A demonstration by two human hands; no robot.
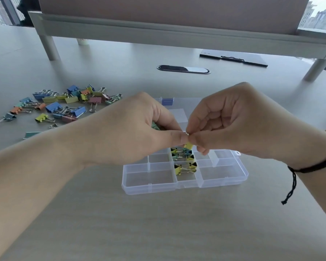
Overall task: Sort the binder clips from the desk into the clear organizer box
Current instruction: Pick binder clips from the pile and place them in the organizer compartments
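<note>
The clear organizer box (151, 182) lies open on the grey desk, with several small yellow and teal clips (184, 167) in its middle compartments. Above it, my left hand (139, 129) and my right hand (230, 121) meet fingertip to fingertip, both pinching a small yellow binder clip (189, 146) over those middle compartments. Something green (155, 126) shows inside my left hand's curled fingers. A loose pile of coloured binder clips (64, 104) lies on the desk to the left of the box. A blue clip (167, 101) sits at the box's far edge.
A raised monitor shelf on metal legs (49, 46) spans the back of the desk. A black clipboard (233, 58) lies under it at the right, and an oval cable grommet (183, 69) sits in the desk behind the box.
</note>
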